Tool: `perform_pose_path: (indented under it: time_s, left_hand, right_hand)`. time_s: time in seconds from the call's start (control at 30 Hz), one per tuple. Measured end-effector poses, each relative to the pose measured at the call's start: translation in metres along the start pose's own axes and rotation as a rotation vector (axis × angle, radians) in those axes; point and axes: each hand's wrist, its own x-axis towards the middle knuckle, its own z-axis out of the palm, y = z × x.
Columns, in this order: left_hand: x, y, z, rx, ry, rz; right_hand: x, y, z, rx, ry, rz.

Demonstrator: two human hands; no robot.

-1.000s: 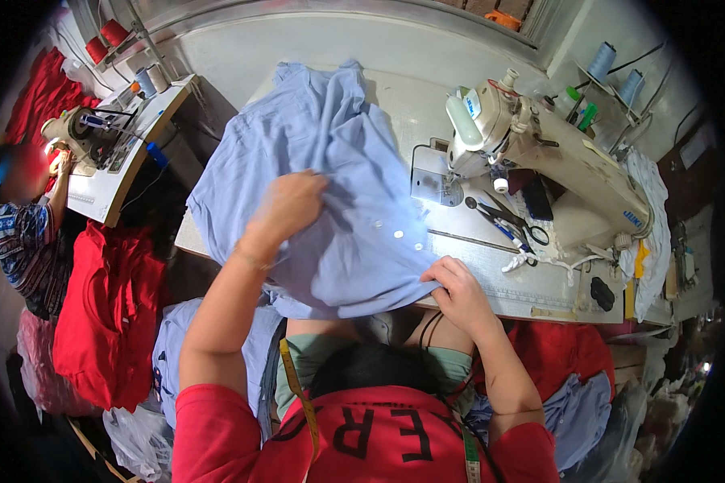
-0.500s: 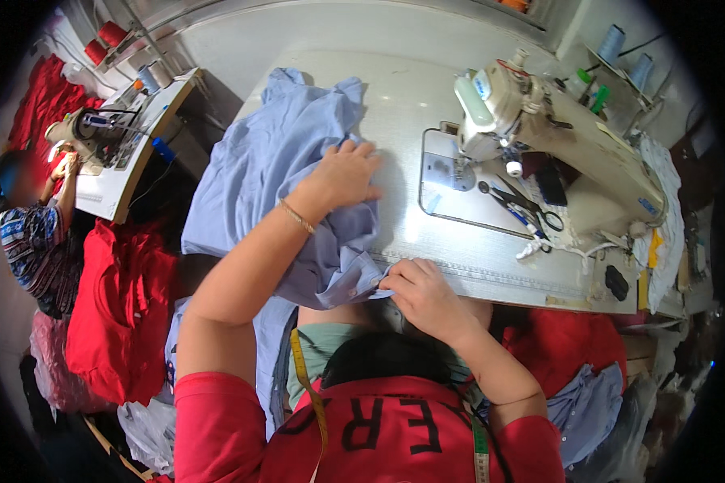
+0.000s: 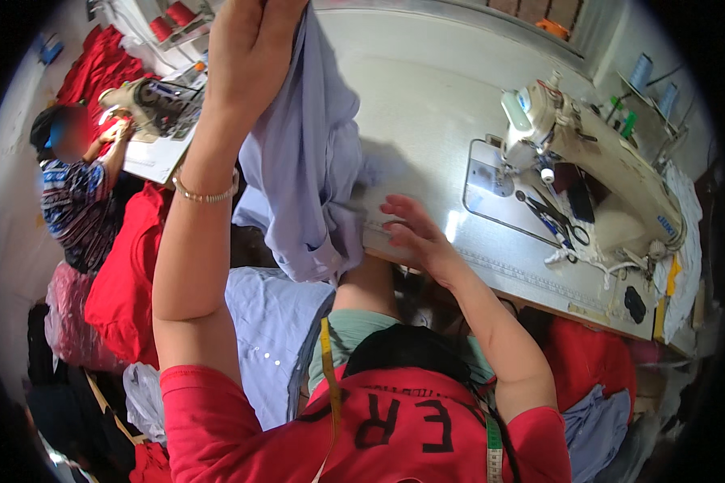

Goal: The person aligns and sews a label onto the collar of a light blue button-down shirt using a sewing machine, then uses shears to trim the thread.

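Observation:
My left hand (image 3: pixel 250 68) is raised high at the top edge, closed on a light blue shirt (image 3: pixel 306 177). From it the cloth hangs down in long folds, its buttoned lower part dangling beside the table's front edge. The fingertips of that hand run out of the picture. Over the front edge of the sewing table, my right hand (image 3: pixel 420 241) is open, fingers apart and nothing in it. It is a little to the right of the hanging cloth. Another light blue buttoned garment (image 3: pixel 270 338) lies by my lap on the left.
A sewing machine (image 3: pixel 596 153) stands on the white table (image 3: pixel 411 105), with black scissors (image 3: pixel 560 217) beside it. Red cloth (image 3: pixel 129 282) is heaped at left. A co-worker (image 3: pixel 80 177) sits at another machine (image 3: pixel 141 105). Red and light blue cloth (image 3: pixel 596 427) lies low at right.
My left hand has lifted the shirt off the table, up and to the left. My right hand has let go of the shirt's edge and opened. The view has shifted somewhat.

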Motion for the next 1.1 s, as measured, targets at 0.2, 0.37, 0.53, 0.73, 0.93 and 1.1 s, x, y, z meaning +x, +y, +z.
perform_pose_path:
  time_s: [0.2, 0.37, 0.53, 0.73, 0.93, 1.1]
  left_hand:
    - [0.063, 0.034, -0.059, 0.050, 0.119, 0.242]
    - [0.085, 0.041, -0.114, 0.388, 0.152, 0.413]
    - [0.088, 0.050, -0.197, 0.627, 0.237, 0.353]
    - [0.058, 0.005, -0.213, 0.624, 0.228, 0.163]
    - [0.019, 0.015, -0.164, 0.555, 0.319, 0.160]
    - [-0.017, 0.021, -0.146, 0.518, 0.337, 0.267]
  right_hand:
    - [0.048, 0.002, 0.063, -0.184, -0.241, 0.022]
    - [0.035, -0.008, 0.117, -0.225, -0.260, 0.001]
    - [0.019, -0.007, 0.053, -0.132, -0.185, 0.138]
    - [-0.055, -0.157, -0.090, -0.289, 0.198, -0.393]
    - [-0.165, -0.301, -0.090, -0.493, 0.205, -0.510]
    - [-0.205, -0.305, -0.107, -0.671, 0.425, -0.480]
